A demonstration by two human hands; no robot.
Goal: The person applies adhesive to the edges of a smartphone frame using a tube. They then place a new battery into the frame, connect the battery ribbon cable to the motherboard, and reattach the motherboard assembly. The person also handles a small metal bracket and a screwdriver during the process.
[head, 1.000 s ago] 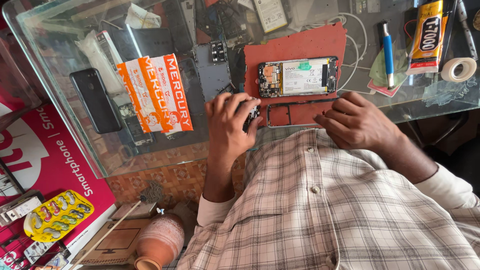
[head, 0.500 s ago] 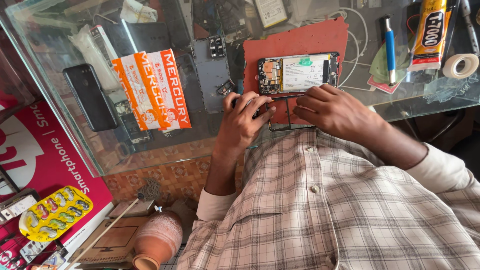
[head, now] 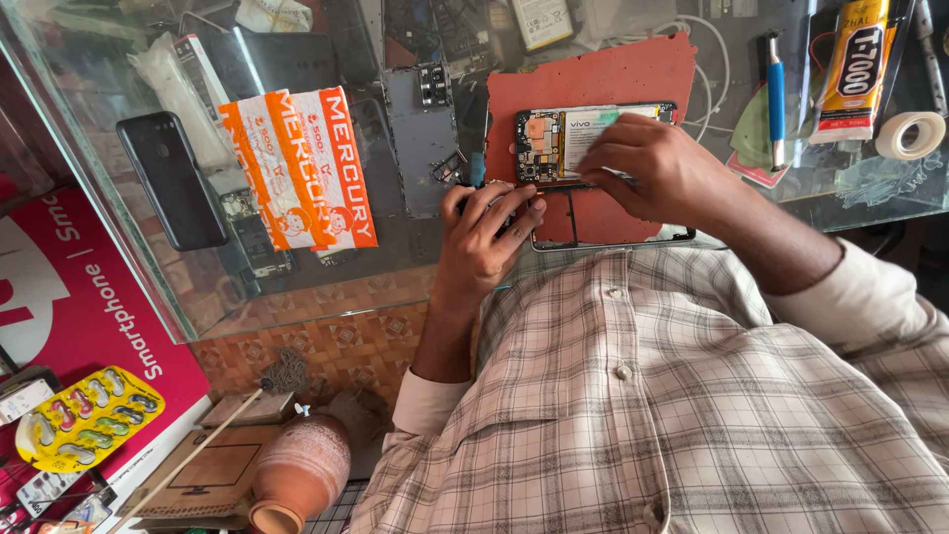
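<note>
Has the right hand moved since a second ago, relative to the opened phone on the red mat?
Yes. The right hand has moved up from the mat's near edge onto the opened phone on the red mat.

Count, head view:
- Hands: 2. Left hand point(head: 484, 237), right hand point(head: 643, 168).
- Opened phones point(head: 554, 138) with the boards exposed: 1, under the right hand.
- Red work mats point(head: 603, 74): 1, beneath that phone.
- Intact black phones point(head: 170, 178): 1, well left of the left hand.
- Tape rolls point(head: 909, 134): 1, far right of the right hand.
- Glue tubes point(head: 855, 69): 1, just beside the roll.
- Clay pots point(head: 297, 473): 1, below the left hand.
</note>
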